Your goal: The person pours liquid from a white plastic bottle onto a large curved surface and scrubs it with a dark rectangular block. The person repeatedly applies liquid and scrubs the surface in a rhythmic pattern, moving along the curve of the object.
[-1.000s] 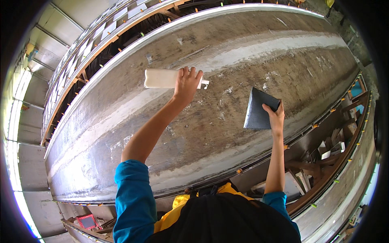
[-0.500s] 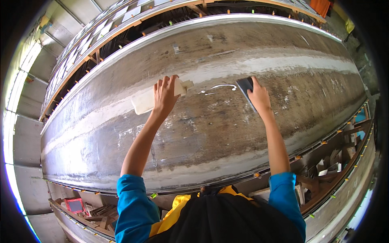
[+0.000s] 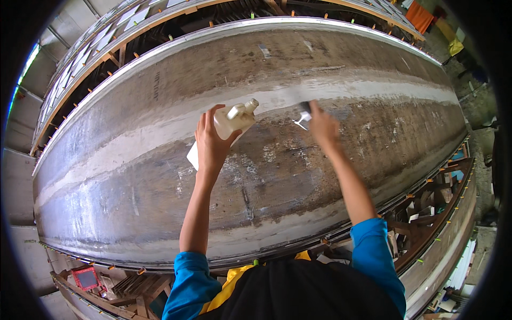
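My left hand [image 3: 209, 143] grips a cream-white plastic jug [image 3: 226, 125], tilted with its neck toward the far right. My right hand [image 3: 324, 130], blurred by motion, holds a dark flat spreader [image 3: 305, 106] against the surface. White liquid [image 3: 301, 122] lies by the spreader's edge and my fingers. Under both hands stretches a long, brown-grey stained panel [image 3: 290, 176] with scattered white specks. A pale whitish band [image 3: 144, 127] runs along its length, just beyond my hands.
Wooden racking [image 3: 181, 12] with pale tiles on top stands beyond the panel's far edge. Small orange and green pegs line the edges. Timber scraps and a red-framed piece [image 3: 86, 278] lie below the near edge. An orange cloth [image 3: 418, 18] hangs at the far right.
My left hand has turned the jug from lying low to more upright, its neck raised. My right hand has swept the spreader leftward into the white liquid. The view has shifted slightly.
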Motion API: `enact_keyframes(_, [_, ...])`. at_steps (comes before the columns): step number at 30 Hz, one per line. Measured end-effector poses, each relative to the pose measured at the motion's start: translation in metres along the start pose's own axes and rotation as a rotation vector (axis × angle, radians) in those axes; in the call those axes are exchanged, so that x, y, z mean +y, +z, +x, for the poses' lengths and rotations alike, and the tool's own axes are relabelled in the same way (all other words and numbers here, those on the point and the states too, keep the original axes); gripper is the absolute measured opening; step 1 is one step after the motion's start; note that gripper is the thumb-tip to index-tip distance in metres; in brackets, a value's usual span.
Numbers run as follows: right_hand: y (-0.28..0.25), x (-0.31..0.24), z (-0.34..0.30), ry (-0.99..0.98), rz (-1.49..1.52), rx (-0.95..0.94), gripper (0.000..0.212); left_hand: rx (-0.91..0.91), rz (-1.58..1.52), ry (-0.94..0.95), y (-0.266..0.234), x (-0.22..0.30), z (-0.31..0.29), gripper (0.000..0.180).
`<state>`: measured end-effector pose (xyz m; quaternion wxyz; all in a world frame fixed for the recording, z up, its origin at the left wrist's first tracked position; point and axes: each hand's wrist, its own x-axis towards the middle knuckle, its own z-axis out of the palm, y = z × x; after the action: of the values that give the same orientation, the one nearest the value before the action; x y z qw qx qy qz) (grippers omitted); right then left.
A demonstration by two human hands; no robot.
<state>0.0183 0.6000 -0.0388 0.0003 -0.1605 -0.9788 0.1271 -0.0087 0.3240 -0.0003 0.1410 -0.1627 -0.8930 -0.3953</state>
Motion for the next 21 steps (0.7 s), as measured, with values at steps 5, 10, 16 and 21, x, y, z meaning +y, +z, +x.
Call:
enact_keyframes(5, [0.032, 0.047, 0.039, 0.2, -0.433, 0.269, 0.034, 0.05, -0.07, -0.018, -0.019, -0.012, 0.0, 0.069])
enact_keyframes(10, [0.093, -0.067, -0.009, -0.295, -0.488, 0.459, 0.032, 0.1, -0.067, -0.034, -0.029, -0.032, -0.004, 0.069])
enact_keyframes(16, [0.053, -0.053, -0.03, -0.496, -0.012, 0.098, 0.028, 0.111, -0.148, -0.077, -0.043, -0.042, -0.006, 0.069])
enact_keyframes(21, [0.044, -0.027, 0.019, -0.454, -0.112, 0.202, 0.028, 0.11, -0.095, -0.035, -0.045, -0.028, -0.006, 0.068])
